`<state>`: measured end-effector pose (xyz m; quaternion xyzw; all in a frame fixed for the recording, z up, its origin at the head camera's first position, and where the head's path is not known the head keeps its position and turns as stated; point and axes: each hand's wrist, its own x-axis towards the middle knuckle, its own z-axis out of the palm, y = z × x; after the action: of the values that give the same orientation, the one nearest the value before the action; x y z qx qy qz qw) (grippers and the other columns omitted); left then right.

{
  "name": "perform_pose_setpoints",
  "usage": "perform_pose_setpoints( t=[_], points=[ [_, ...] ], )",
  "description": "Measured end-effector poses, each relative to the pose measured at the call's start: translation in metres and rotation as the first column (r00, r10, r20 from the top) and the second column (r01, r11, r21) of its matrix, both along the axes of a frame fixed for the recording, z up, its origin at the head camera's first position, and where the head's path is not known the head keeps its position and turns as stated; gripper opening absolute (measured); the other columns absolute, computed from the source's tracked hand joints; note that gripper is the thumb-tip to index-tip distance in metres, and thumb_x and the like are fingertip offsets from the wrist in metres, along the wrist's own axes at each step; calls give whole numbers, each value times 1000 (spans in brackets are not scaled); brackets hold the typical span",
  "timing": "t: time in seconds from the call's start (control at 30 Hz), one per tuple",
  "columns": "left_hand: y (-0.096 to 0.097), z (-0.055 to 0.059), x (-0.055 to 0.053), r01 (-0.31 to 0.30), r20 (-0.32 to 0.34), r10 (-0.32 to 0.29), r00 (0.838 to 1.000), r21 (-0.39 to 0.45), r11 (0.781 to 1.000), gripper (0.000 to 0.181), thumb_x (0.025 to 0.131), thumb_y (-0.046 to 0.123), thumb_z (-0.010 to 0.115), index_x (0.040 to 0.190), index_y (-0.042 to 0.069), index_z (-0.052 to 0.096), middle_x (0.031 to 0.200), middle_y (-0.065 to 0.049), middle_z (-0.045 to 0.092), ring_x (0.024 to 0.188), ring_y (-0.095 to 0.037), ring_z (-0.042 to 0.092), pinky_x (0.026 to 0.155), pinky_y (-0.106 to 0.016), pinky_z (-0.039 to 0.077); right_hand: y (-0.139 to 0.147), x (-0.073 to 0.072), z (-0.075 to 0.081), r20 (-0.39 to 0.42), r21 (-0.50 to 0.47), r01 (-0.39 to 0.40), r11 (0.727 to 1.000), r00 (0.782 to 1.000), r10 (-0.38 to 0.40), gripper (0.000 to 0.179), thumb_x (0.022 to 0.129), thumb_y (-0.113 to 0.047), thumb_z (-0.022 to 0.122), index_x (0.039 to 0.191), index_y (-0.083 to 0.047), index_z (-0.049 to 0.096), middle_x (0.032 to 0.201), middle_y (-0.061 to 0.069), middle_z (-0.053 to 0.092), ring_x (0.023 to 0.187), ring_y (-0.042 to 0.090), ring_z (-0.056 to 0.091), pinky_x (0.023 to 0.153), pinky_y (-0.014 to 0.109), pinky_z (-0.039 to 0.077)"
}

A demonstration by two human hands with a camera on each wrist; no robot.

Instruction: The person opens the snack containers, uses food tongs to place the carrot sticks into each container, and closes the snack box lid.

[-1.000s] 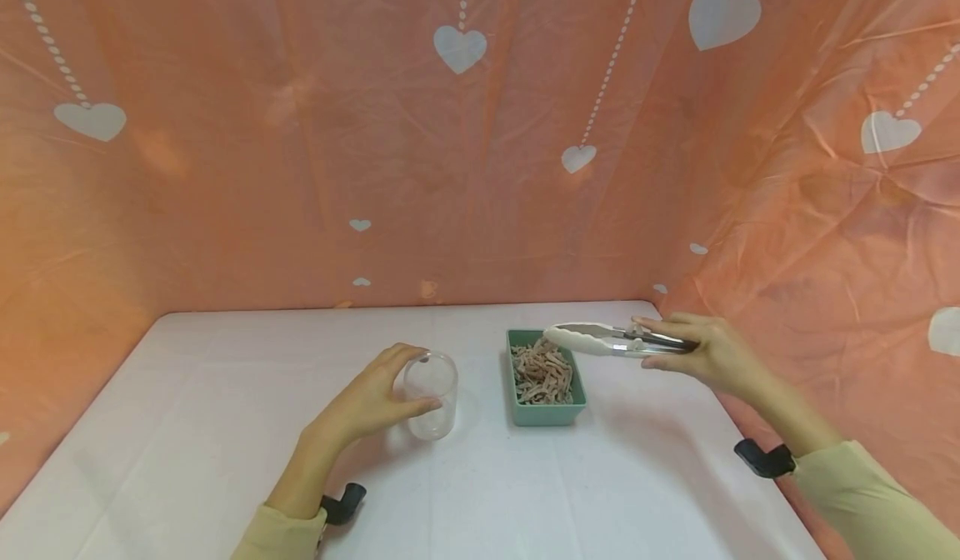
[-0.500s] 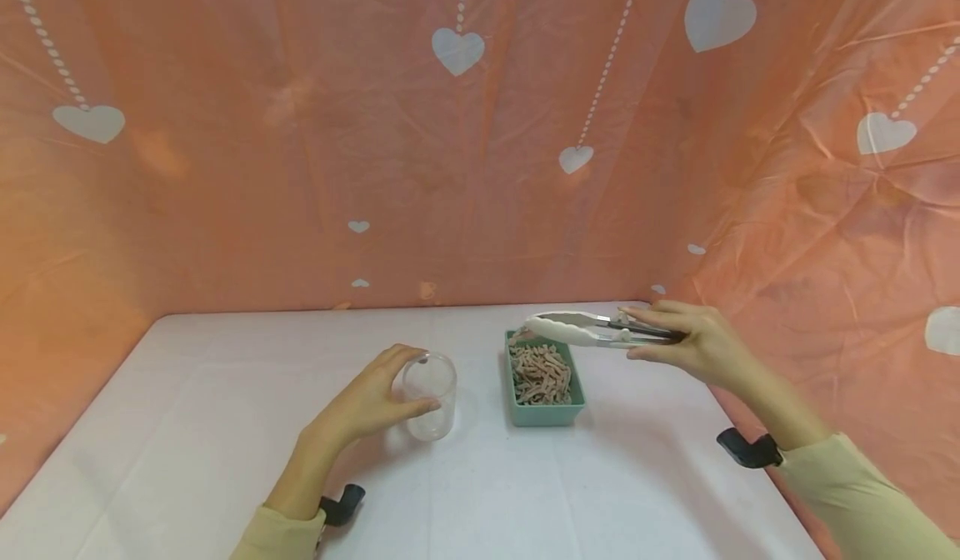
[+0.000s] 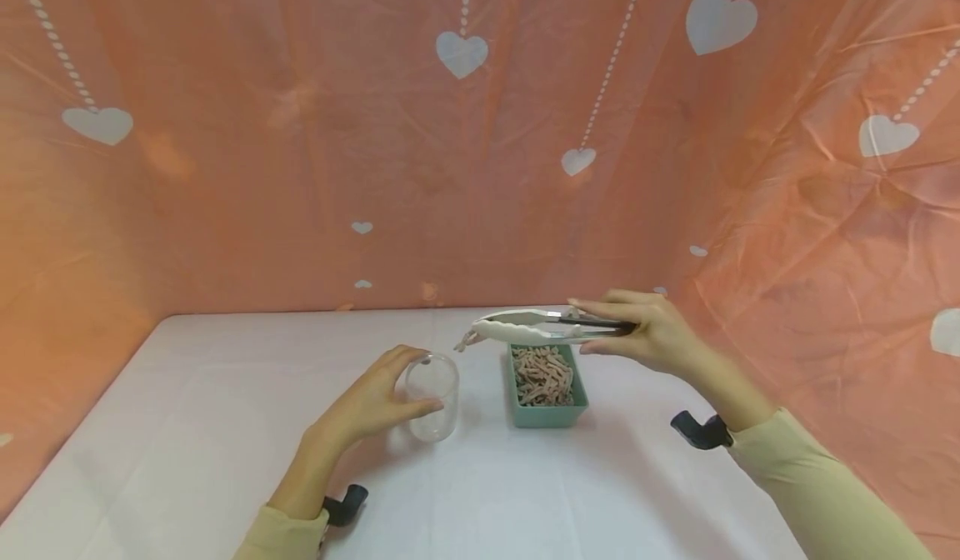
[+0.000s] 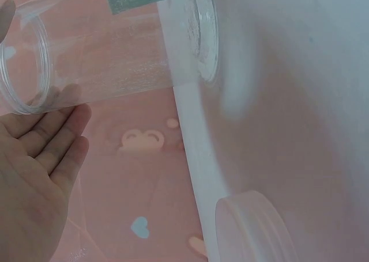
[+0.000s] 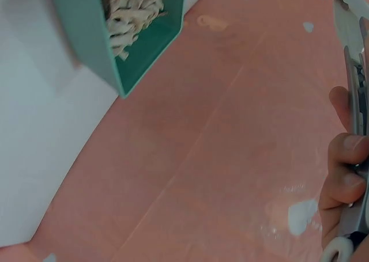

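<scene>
My left hand (image 3: 363, 404) holds a clear plastic jar (image 3: 433, 425) near its open rim, thumb on one side and fingers on the other. The jar stands upright on the table. In my right hand (image 3: 652, 333) is a pair of tongs (image 3: 517, 329) with white scalloped tips, held level above the table. Pinched at the tips are a few pale brown dried strips (image 3: 467, 342), which hang just right of the jar's mouth and a little above it. A green box (image 3: 551, 417) of similar strips (image 3: 543, 375) stands below the tongs, right of the jar.
A translucent round lid (image 4: 253, 227) lies on the table near the jar in the left wrist view; the left hand hides it from the head view. The white table (image 3: 495, 493) ends at an orange curtain (image 3: 315, 168) with hearts behind and at the sides.
The right hand has carried the tongs left, from over the green box toward the jar, with strips in the tips. The left hand and the jar have stayed put.
</scene>
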<state>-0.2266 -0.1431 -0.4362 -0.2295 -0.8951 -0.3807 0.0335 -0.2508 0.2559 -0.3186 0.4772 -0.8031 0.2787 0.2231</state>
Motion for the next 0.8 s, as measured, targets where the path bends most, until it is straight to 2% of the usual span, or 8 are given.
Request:
perform_pose_setpoints(
  t=[0.1, 0.33, 0.57, 0.7, 0.8],
  points=[
    [0, 0, -1, 8, -1, -8, 1000, 6, 1000, 72, 85, 42, 86, 140, 7, 58, 140, -8, 58, 134, -31, 53, 112, -58, 45, -10, -3, -2, 21, 27, -9, 1000, 1000, 9, 56, 89, -54, 73, 137, -23, 71, 86, -5, 65, 61, 1, 46, 51, 14, 37],
    [-1, 0, -2, 13, 4, -13, 1000, 10, 1000, 73, 85, 45, 86, 142, 8, 58, 141, -6, 58, 136, -30, 52, 114, -57, 43, -31, -9, -12, 56, 118, 36, 992, 998, -43, 63, 86, -60, 72, 130, -15, 75, 93, -7, 69, 66, 1, 51, 53, 17, 41],
    [0, 0, 0, 10, -13, -10, 1000, 8, 1000, 74, 85, 44, 86, 142, 8, 57, 140, -6, 59, 134, -30, 54, 113, -56, 44, -49, -15, -21, 69, 205, 16, 979, 997, -31, 58, 77, -35, 91, 129, -14, 75, 100, -4, 71, 70, 5, 56, 57, 20, 46],
    [0, 1, 0, 18, -24, -17, 1000, 21, 1000, 72, 84, 40, 87, 141, 7, 58, 138, -6, 60, 133, -30, 55, 113, -55, 45, -55, -16, -25, 37, 225, 12, 974, 999, -21, 60, 72, -31, 94, 127, -15, 76, 97, -5, 70, 71, 6, 55, 58, 20, 46],
    [0, 1, -1, 19, -31, -18, 999, 23, 1000, 72, 84, 39, 87, 140, 6, 59, 138, -7, 60, 132, -31, 55, 112, -56, 45, -58, -17, -28, 29, 244, 12, 970, 999, -20, 59, 72, -31, 94, 127, -16, 77, 96, -7, 70, 70, 6, 55, 58, 20, 45]
  ],
)
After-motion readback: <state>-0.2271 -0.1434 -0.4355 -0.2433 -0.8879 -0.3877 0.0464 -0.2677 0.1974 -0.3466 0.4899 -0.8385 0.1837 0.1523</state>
